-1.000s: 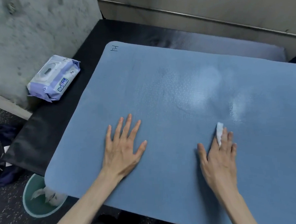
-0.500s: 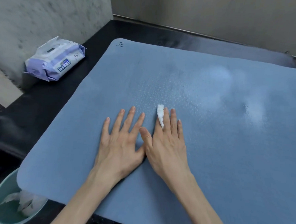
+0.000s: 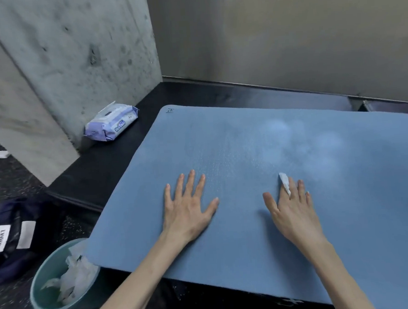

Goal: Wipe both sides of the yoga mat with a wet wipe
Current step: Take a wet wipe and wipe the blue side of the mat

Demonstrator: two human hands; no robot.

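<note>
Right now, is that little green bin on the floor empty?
No. The bin holds several crumpled white wipes, piled against the side nearest the mat.

Black bench (image 3: pixel 100 174) bears mat (image 3: pixel 250 241), wipes pack (image 3: pixel 111 123)

The scene is being viewed by one wide-angle head camera, from above and behind the forearms, facing forward and down, close over the blue mat (image 3: pixel 245 152). The walls are being caught toward 12 o'clock, a wipes packet (image 3: pixel 111 123) toward 10 o'clock, a bin (image 3: pixel 40 302) toward 8 o'clock. No second view is being given.
</note>
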